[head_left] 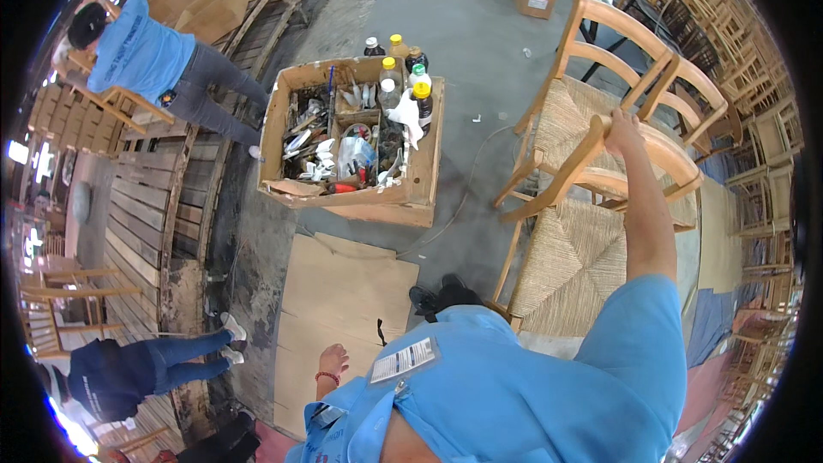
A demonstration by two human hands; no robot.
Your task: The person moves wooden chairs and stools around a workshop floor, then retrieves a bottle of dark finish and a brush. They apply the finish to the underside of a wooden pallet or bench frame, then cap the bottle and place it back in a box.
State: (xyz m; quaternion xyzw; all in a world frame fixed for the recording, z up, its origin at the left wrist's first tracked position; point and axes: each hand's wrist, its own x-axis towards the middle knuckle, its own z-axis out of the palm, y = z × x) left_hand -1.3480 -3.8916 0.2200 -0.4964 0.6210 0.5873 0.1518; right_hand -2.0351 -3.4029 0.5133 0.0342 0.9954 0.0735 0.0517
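My right hand (624,133) is closed around the top of the backrest of a light wooden chair (569,267) with a woven straw seat. My right arm reaches forward over that seat. A second wooden chair (577,111) with a similar woven seat stands just beyond, close against the first. The back of another wooden chair (686,94) shows to their right. My left hand (333,360) hangs low, a red bead bracelet at its wrist. Its fingers are loosely bent and apart, with nothing in them, above a cardboard sheet (339,291) on the floor.
Ahead stands a worn open box (420,197) of tools, rags and several bottles (388,69). Two people (146,51) (120,377) are by the slatted wooden platform (137,231) at left. Stacked chair frames (763,120) line the right. A carton (533,0) with white material sits far ahead.
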